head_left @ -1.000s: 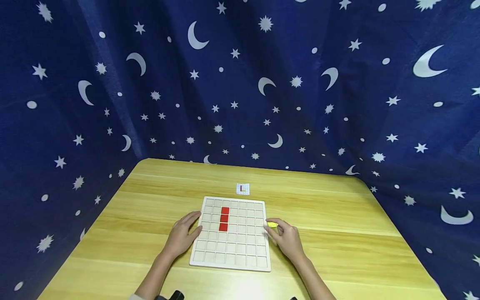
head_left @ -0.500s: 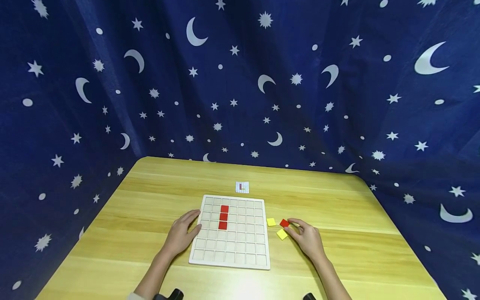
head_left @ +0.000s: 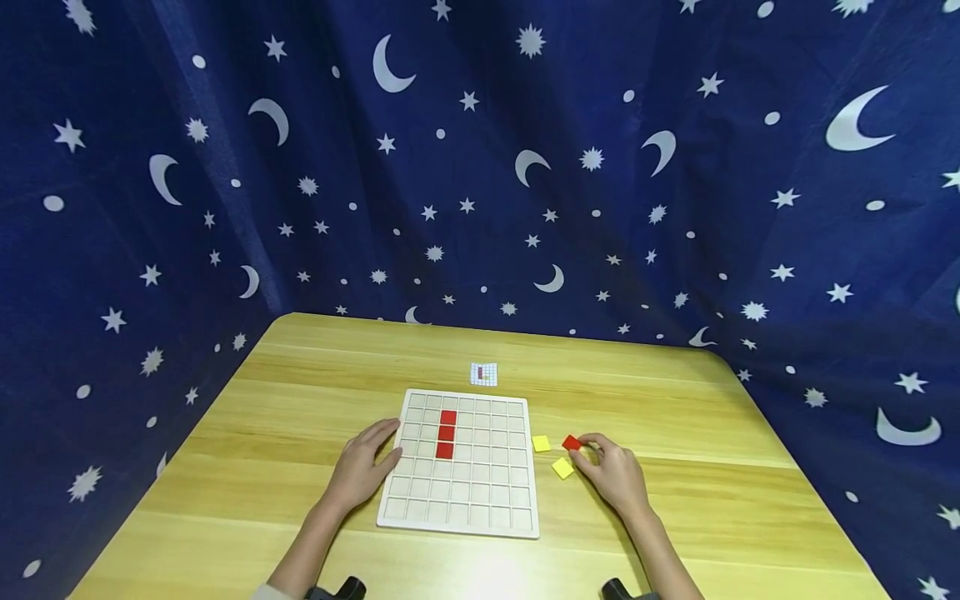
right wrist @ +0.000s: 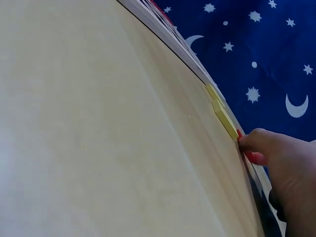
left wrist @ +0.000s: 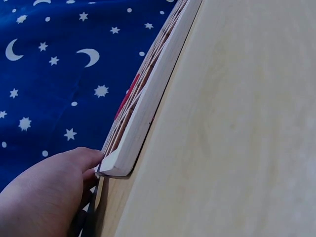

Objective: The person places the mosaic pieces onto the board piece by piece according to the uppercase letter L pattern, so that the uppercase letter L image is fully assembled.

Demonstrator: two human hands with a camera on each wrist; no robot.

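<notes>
A white grid board (head_left: 457, 521) lies on the table, with three red square tiles (head_left: 446, 433) in a column in its upper left part. My left hand (head_left: 360, 471) rests at the board's left edge, thumb and forefinger touching the rim; in the left wrist view the thumb of that hand (left wrist: 47, 190) meets the board's corner. To the right of the board, my right hand (head_left: 615, 475) pinches a loose red tile (head_left: 572, 442) between thumb and forefinger. Two yellow tiles, one close to the board (head_left: 541, 443) and one nearer the hand (head_left: 562, 468), lie flat.
Behind the board is a small card (head_left: 483, 374) printed with a grid and a coloured pattern. The wooden table (head_left: 675, 400) ends at a dark blue curtain (head_left: 480, 167) with moons and stars.
The right hand has moved right, off the yellow tile beside the board, and now holds the loose red tile, which has shifted slightly. The left hand stays put.
</notes>
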